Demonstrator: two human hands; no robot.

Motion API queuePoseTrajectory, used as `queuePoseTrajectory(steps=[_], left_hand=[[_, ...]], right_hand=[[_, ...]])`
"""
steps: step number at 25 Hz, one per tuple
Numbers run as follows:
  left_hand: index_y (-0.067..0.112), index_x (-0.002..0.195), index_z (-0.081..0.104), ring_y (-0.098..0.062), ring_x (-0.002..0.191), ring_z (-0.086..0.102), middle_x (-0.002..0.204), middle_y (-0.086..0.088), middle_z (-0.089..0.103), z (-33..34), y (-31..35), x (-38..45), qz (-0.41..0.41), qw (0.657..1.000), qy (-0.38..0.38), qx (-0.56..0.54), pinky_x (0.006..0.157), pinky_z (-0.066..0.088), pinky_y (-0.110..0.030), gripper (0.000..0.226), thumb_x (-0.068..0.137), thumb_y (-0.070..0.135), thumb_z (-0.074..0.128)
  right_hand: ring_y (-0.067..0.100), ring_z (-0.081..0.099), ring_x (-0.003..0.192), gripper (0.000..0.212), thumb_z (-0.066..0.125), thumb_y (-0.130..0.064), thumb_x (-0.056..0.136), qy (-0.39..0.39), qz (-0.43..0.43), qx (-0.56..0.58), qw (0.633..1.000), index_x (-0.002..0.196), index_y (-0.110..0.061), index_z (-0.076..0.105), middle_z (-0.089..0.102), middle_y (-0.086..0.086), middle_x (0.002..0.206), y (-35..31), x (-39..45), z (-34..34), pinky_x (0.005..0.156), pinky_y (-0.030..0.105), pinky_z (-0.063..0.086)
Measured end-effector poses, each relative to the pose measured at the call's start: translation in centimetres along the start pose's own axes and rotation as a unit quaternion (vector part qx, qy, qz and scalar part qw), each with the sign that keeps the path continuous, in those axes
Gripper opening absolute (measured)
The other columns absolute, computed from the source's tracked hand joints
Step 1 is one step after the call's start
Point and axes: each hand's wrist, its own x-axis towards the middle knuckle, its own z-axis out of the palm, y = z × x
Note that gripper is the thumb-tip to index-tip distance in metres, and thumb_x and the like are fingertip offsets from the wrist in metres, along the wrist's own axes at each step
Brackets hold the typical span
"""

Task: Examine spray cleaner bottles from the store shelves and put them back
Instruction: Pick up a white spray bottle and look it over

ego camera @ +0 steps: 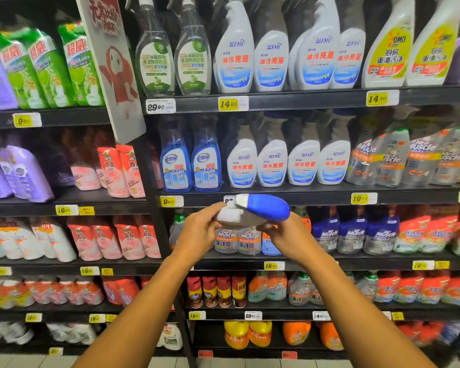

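A spray cleaner bottle with a blue and white trigger head is held in front of the shelves, its top pointing toward me so the body is mostly hidden. My left hand grips the white nozzle end on the left. On the right, my right hand holds the bottle below the blue cap. Behind the hands stands a row of Mr Muscle spray bottles on the third shelf.
White spray bottles and blue glass-cleaner bottles fill the shelf above. More white sprayers stand on the top shelf. Refill pouches crowd the left bay. A hanging sign juts out between bays.
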Motion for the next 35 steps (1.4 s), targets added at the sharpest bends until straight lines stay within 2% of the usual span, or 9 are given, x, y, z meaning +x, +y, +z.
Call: queuePoseTrajectory(steps=[3,5,8,10,13,19,27,30,35], left_hand=[[0.019,0.128,0.064,-0.003,0.083,0.067,0.099,0.005,0.069,0.4,-0.1,0.3,0.005,0.999,0.041,-0.014,0.076,0.052,-0.011,0.056,0.085,-0.017,0.054],[0.019,0.128,0.063,-0.007,0.087,0.068,0.102,0.002,0.071,0.8,-0.2,0.5,0.003,0.999,0.045,-0.017,0.081,0.057,-0.022,0.055,0.086,-0.015,0.054],[0.023,0.125,0.065,-0.012,0.094,0.068,0.100,0.005,0.072,0.9,-0.4,0.5,-0.016,0.998,0.036,-0.039,0.085,0.058,-0.032,0.054,0.086,-0.013,0.056],[0.037,0.115,0.068,-0.009,0.100,0.067,0.100,0.014,0.073,0.5,-0.2,0.7,-0.039,0.994,0.017,-0.099,0.088,0.058,-0.031,0.059,0.084,-0.013,0.059],[0.048,0.105,0.067,-0.006,0.105,0.067,0.103,0.017,0.074,-0.2,0.5,1.2,-0.059,0.978,-0.024,-0.198,0.087,0.056,-0.025,0.064,0.081,-0.012,0.063],[0.038,0.108,0.069,-0.013,0.104,0.069,0.104,0.008,0.076,-0.7,0.8,1.4,-0.085,0.951,-0.039,-0.295,0.080,0.058,-0.028,0.051,0.084,-0.007,0.066],[0.025,0.116,0.064,-0.008,0.097,0.071,0.098,0.012,0.076,-0.9,1.2,0.8,-0.120,0.941,-0.042,-0.315,0.072,0.059,-0.025,0.041,0.089,-0.005,0.062],[0.024,0.114,0.064,-0.009,0.092,0.073,0.096,0.011,0.077,-1.1,1.5,0.7,-0.129,0.935,-0.039,-0.327,0.067,0.060,-0.027,0.038,0.089,-0.005,0.061],[0.024,0.112,0.063,-0.017,0.087,0.075,0.096,0.002,0.078,-1.6,2.0,0.1,-0.140,0.921,-0.037,-0.363,0.057,0.059,-0.029,0.031,0.087,0.007,0.065]], right_hand=[[0.001,0.061,0.106,0.056,0.060,-0.010,0.091,0.024,-0.010,0.001,1.000,0.126,-0.052,0.050,0.058,-0.040,0.107,-0.2,0.1,0.1,0.085,0.027,0.053],[-0.010,0.058,0.097,0.054,0.057,-0.013,0.089,0.022,-0.012,-0.016,1.000,0.122,-0.055,0.048,0.057,-0.048,0.095,-0.6,0.2,-0.2,0.075,0.015,0.048],[-0.005,0.062,0.096,0.051,0.064,-0.010,0.089,0.014,-0.028,-0.017,0.999,0.119,-0.049,0.051,0.069,-0.026,0.104,-0.4,0.3,-0.4,0.074,0.021,0.048],[0.008,0.064,0.103,0.054,0.066,-0.009,0.091,0.002,-0.020,0.018,1.000,0.124,-0.050,0.050,0.070,-0.016,0.112,-0.4,0.6,-0.8,0.082,0.031,0.053],[-0.001,0.061,0.114,0.062,0.064,-0.007,0.091,0.005,-0.011,0.108,0.994,0.130,-0.054,0.050,0.066,-0.029,0.119,-0.8,1.1,-1.3,0.090,0.024,0.052],[0.003,0.061,0.118,0.062,0.056,0.004,0.096,0.025,0.025,0.262,0.964,0.129,-0.048,0.051,0.067,-0.023,0.122,-1.1,1.2,-0.4,0.087,0.017,0.053],[0.010,0.066,0.112,0.054,0.055,0.001,0.098,0.010,0.041,0.309,0.950,0.139,-0.033,0.049,0.067,-0.017,0.124,-1.4,1.3,-0.4,0.078,0.022,0.057],[0.015,0.068,0.109,0.050,0.058,-0.002,0.098,0.021,0.039,0.322,0.946,0.142,-0.025,0.050,0.068,-0.001,0.125,-1.6,1.1,-0.2,0.077,0.024,0.057],[0.014,0.066,0.115,0.052,0.061,-0.027,0.092,-0.006,0.053,0.367,0.929,0.142,-0.028,0.048,0.070,-0.006,0.124,-2.6,0.9,-0.5,0.082,0.028,0.057]])
